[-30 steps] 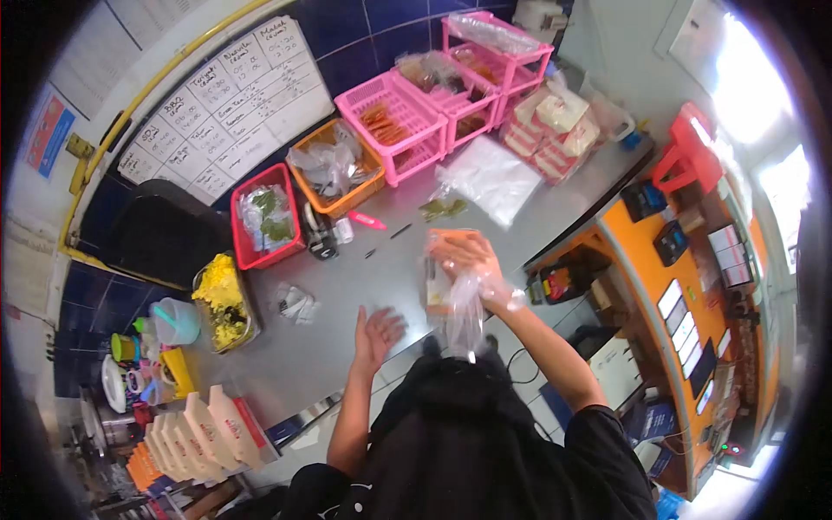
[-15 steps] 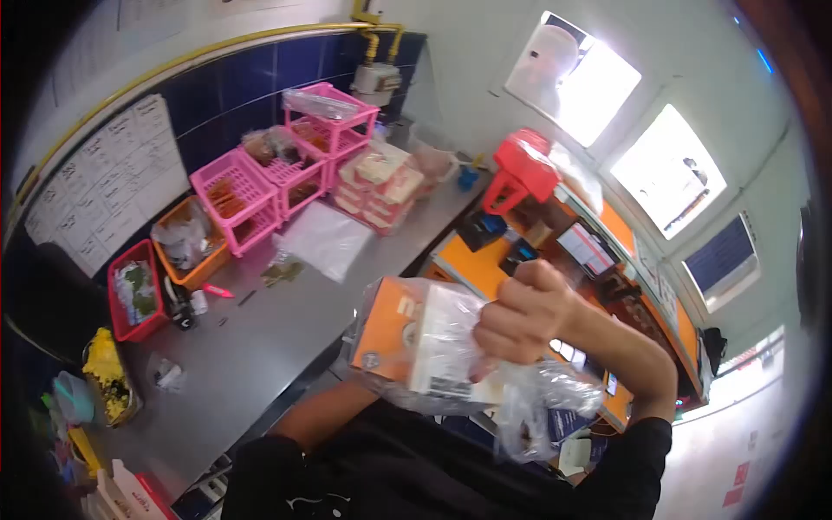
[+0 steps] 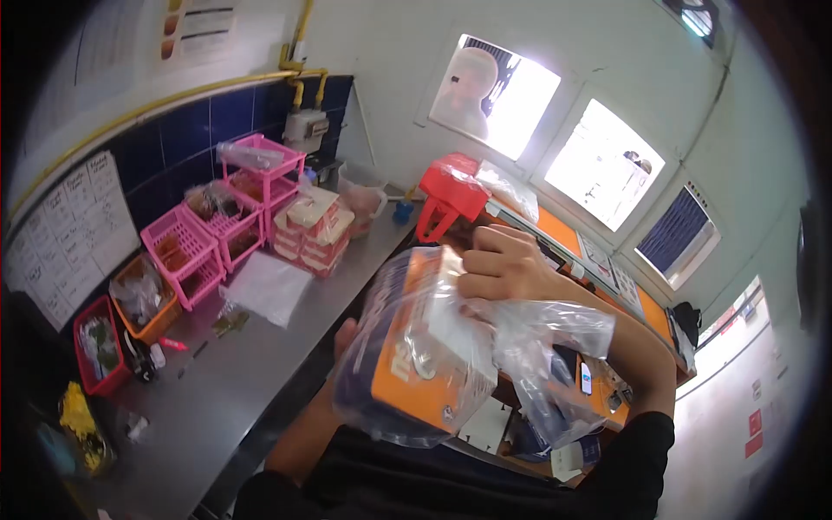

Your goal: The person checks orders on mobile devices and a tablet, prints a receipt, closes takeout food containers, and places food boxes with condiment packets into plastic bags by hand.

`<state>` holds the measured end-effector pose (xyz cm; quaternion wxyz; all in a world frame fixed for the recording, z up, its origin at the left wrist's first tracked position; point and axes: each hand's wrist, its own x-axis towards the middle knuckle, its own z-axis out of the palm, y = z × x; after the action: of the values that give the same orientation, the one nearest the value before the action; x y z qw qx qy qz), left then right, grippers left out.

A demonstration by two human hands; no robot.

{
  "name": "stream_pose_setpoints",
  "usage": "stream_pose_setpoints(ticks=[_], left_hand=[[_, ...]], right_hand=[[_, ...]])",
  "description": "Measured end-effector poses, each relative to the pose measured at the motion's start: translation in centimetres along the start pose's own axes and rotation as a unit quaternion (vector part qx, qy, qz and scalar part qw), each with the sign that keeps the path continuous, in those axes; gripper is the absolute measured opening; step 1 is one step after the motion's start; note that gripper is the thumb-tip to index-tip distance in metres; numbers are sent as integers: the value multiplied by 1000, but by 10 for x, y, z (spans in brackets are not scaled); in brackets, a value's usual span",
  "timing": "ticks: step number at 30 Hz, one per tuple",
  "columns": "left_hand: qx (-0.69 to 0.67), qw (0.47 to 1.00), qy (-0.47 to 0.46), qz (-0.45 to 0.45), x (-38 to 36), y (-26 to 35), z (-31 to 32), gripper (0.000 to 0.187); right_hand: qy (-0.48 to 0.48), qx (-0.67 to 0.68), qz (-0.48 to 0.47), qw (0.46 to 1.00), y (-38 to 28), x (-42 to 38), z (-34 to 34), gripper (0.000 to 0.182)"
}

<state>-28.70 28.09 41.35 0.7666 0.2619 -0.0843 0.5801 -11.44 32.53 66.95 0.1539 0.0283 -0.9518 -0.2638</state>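
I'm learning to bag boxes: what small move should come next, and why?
Perhaps the right hand should draw up the loose end of the clear plastic bag: it hangs slack by the wrist, while the orange-and-white cardboard box sits tilted inside, the left hand beside it.

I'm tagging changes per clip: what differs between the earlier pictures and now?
The orange-and-white box, in its clear bag, has moved rightward past the counter's edge and is tilted. The right hand, flat on it at first, is now closed on the bag; the left hand, once open and empty, is beside the box, mostly hidden. The pink baskets and yellow food stayed put.
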Motion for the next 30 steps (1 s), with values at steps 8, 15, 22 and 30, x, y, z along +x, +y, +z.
stream_pose_setpoints(ticks=[8, 15, 22, 30], left_hand=[[102, 985, 114, 76, -56, 15, -21, 63], [309, 881, 211, 290, -75, 9, 10, 57], [628, 722, -4, 290, -107, -27, 44, 50], [786, 493, -226, 296, -58, -41, 42, 43]], right_hand=[[34, 50, 4, 998, 7, 32, 20, 25], [-42, 186, -16, 981, 5, 31, 10, 25], [-5, 216, -55, 975, -54, 41, 7, 26], [-76, 327, 9, 942, -44, 3, -10, 28]])
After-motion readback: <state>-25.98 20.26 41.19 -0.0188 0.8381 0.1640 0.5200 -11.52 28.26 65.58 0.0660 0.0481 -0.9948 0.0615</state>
